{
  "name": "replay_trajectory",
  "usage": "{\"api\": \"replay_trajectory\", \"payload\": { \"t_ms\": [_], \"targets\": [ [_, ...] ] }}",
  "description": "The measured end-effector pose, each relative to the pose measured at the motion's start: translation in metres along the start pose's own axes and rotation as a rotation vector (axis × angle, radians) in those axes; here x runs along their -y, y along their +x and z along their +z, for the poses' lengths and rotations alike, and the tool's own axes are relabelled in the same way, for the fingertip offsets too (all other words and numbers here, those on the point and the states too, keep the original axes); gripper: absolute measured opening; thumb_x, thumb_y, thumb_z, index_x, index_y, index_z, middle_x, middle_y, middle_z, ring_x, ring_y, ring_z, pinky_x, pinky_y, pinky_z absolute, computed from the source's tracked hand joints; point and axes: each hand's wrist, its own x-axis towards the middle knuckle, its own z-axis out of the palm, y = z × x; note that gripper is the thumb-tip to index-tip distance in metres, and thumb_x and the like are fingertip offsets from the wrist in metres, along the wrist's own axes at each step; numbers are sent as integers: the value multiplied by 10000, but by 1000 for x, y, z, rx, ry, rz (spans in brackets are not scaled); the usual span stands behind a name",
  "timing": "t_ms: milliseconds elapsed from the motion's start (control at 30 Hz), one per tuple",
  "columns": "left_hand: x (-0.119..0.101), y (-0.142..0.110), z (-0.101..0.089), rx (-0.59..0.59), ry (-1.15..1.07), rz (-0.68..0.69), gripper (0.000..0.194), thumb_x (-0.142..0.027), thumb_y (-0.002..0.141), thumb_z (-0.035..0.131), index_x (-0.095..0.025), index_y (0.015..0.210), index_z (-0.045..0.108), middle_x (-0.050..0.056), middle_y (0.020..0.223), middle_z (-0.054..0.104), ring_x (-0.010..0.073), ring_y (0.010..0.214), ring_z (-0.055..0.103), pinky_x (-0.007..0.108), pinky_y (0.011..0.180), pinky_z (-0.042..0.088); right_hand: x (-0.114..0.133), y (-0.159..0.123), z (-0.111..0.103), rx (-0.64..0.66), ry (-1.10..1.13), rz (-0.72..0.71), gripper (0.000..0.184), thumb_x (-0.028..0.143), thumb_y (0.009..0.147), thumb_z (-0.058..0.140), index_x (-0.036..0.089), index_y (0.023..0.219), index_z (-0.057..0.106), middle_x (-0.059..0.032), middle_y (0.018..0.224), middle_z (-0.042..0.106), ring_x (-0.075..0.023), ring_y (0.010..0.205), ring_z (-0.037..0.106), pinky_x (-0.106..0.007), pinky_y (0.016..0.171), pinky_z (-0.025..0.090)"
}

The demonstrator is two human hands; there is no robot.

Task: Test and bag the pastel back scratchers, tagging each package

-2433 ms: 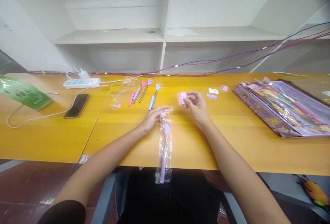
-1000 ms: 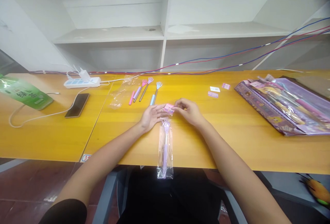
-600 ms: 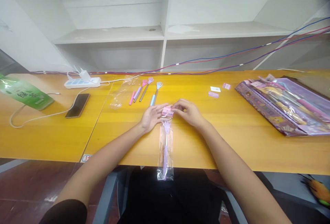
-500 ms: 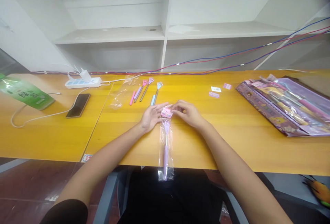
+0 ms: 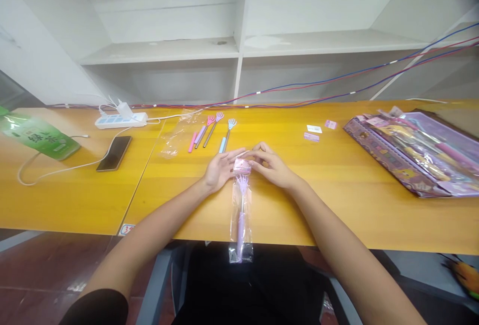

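Note:
A purple hand-shaped back scratcher in a clear plastic sleeve (image 5: 240, 215) lies on the yellow table (image 5: 337, 200), its lower end hanging past the front edge. At the sleeve's top end sits a small pink card (image 5: 241, 166). My left hand (image 5: 220, 167) holds the sleeve's top from the left, fingers stretched along it. My right hand (image 5: 271, 165) pinches the pink card from the right, fingers curled over it.
Several loose scratchers (image 5: 211, 133) and an empty clear sleeve (image 5: 175, 138) lie behind my hands. Small pink labels (image 5: 316, 133) lie to the right, a purple box of packed goods (image 5: 415, 153) far right. A phone (image 5: 114, 146), power strip (image 5: 120, 119) and green bag (image 5: 35, 135) sit left.
My right hand brought the pink card from the right down to the sleeve's top end, where both hands now meet. The sleeve has slid slightly toward me.

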Motion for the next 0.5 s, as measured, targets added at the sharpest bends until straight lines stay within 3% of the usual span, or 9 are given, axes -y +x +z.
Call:
{"api": "replay_trajectory", "payload": {
  "t_ms": [100, 200, 267, 367, 433, 500],
  "targets": [
    [-1, 0, 1, 3, 25, 23, 551, -500, 958, 515, -175, 1359, 709, 132, 1572, 579, 364, 1398, 574, 533, 1097, 517, -8, 1, 5, -103, 134, 91, 470, 486, 980, 676, 289, 1399, 595, -52, 1122, 578, -137, 731, 544, -314, 696, 518],
    [-1, 0, 4, 20, 63, 42, 533, -527, 969, 541, -209, 1366, 700, 126, 1596, 555, 359, 1365, 604, 529, 1070, 539, -14, 3, 12, -79, 301, 181, 600, 511, 914, 749, 262, 1418, 541, -29, 1041, 647, -126, 669, 560, -294, 639, 509],
    [0, 0, 5, 7, 128, 77, 534, -507, 956, 626, -265, 1431, 648, 119, 1590, 562, 333, 1285, 662, 508, 1033, 562, -15, 5, 17, -76, 359, 199, 552, 518, 886, 774, 233, 1326, 601, -6, 908, 657, -134, 651, 574, -299, 642, 513],
    [6, 3, 0, -52, 337, 159, 737, -367, 852, 815, -335, 1534, 537, 106, 1490, 641, 275, 1173, 719, 426, 983, 582, -12, 7, 18, -137, 372, 202, 474, 511, 886, 782, 229, 1249, 666, -12, 888, 676, -141, 660, 595, -312, 662, 526],
    [10, 5, -5, -93, 486, 177, 759, -305, 805, 858, -289, 1508, 571, 111, 1339, 720, 256, 1097, 740, 376, 933, 587, -9, 7, 16, -167, 298, 164, 374, 496, 914, 762, 239, 1184, 726, -29, 916, 687, -158, 719, 617, -326, 699, 538],
    [14, 7, -10, -131, 582, 174, 608, -309, 827, 837, -218, 1401, 659, 113, 1166, 771, 246, 1006, 752, 353, 878, 590, -6, 6, 12, -171, 179, 92, 265, 477, 943, 738, 252, 1072, 789, -49, 940, 683, -187, 814, 637, -345, 747, 545]
  ]
}}
